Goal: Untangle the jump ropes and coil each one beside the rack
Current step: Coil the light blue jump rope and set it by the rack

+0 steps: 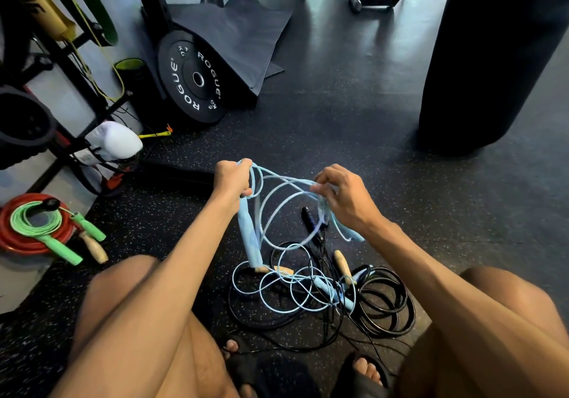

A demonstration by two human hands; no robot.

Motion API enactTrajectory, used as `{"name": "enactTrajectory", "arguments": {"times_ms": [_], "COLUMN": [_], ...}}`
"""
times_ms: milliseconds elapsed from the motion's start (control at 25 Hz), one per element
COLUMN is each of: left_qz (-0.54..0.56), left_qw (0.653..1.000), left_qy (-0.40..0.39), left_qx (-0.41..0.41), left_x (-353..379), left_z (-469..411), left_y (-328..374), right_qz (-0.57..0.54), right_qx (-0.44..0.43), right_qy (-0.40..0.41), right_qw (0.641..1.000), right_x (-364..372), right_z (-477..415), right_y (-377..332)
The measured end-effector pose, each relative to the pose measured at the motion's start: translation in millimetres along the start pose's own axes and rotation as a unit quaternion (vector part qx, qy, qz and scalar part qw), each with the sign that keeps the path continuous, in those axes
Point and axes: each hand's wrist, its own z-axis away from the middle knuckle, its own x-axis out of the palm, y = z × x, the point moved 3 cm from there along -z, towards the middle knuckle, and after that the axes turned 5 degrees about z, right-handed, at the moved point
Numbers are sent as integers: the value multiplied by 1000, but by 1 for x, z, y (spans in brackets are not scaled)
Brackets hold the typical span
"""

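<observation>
A light blue jump rope (278, 192) hangs in loops between my two hands above the floor. My left hand (231, 179) is closed around its strands, and one blue handle (250, 237) dangles below it. My right hand (345, 195) pinches the rope's other loops, with a second blue end hanging near my wrist. Beneath lies a tangled pile: more light blue rope (286, 289), black rope coils (385, 302), a wooden handle (342, 263) and a black handle (309, 219). At the left, a green rope (37, 222) lies coiled on a red rope (18, 243) beside the rack (70, 68).
A black bumper plate (192, 80) leans on the rack post. Black mats (246, 37) lie behind it. A white boxing glove (114, 140) hangs low on the rack. A black punching bag (489, 58) hangs at the right. My knees and sandalled feet frame the pile.
</observation>
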Motion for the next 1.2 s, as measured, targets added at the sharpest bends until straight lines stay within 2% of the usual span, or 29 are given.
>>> {"name": "enactTrajectory", "arguments": {"times_ms": [200, 320, 480, 680, 800, 920, 1040, 1200], "left_qz": [28, 37, 63, 102, 133, 126, 85, 41], "left_qw": [996, 990, 982, 977, 985, 991, 979, 938], "left_qy": [87, 134, 179, 184, 105, -30, -187, -341], "left_qx": [-11, -2, 21, 22, 17, 10, 4, -41], "left_x": [-22, -34, -48, -61, -49, -25, -3, 16], "left_z": [-12, -17, -19, -24, -20, -3, 15, 35], "left_y": [-3, -3, 0, 4, 9, 15, 15, 10], "right_qz": [3, 100, 208, 197, 210, 193, 136, 44], "right_qx": [134, 213, 278, 386, 391, 370, 311, 204], "right_qy": [74, 100, 62, 6, -55, -91, -70, -21], "right_qw": [988, 967, 936, 901, 894, 904, 938, 978], "right_x": [-16, -26, -31, -40, -33, -25, -16, -10], "right_z": [2, 9, 17, 32, 37, 34, 24, 15], "right_y": [23, 42, 66, 99, 105, 99, 89, 63]}}
